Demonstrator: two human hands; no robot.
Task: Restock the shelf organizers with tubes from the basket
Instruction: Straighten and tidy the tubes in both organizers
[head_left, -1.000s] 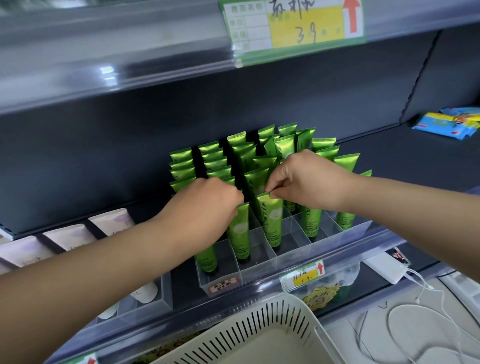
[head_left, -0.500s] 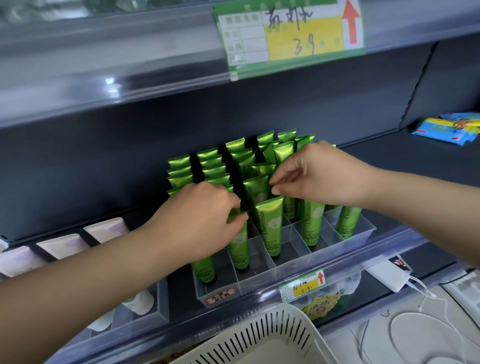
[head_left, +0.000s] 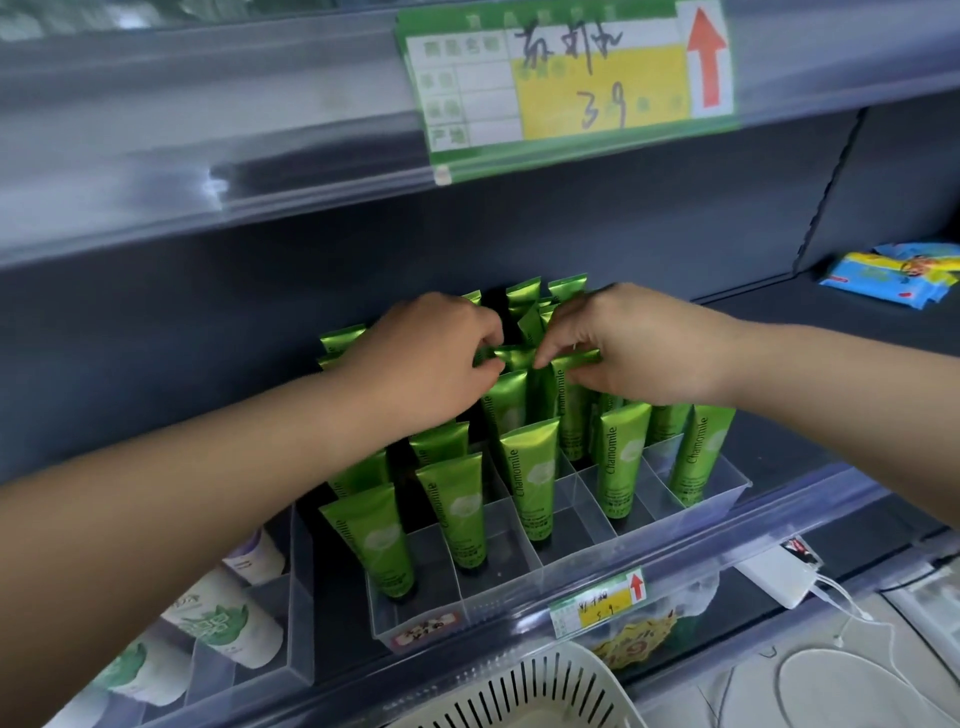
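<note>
Left hand (head_left: 431, 358): reaching over the rows, pinching one end of the flat crimped top of a green tube (head_left: 514, 359) between thumb and curled fingers.
Right hand (head_left: 634, 343): reaching in from the opposite side, fingers curled, pinching the other end of the same crimp.
Green tube: standing upright, cap down, in a middle row of the clear organizer (head_left: 519, 584), with hands touching only its top edge.
Clear organizer: sitting at the shelf front, holding divided lanes of matching Chamomile tubes (head_left: 621, 460), all standing cap down, front compartments showing one tube each.
White basket (head_left: 519, 691): sitting below the shelf edge, just in front of the organizer, showing only its slotted rim.
Neighbouring organizer (head_left: 301, 597): sitting to the left, holding white tubes (head_left: 218, 618) leaning backward.
Large price label (head_left: 566, 78): hanging on the upper shelf rail.
Small price tag (head_left: 597, 605): hanging on the lower rail.
Blue packets (head_left: 893, 275): lying far right on the shelf.
</note>
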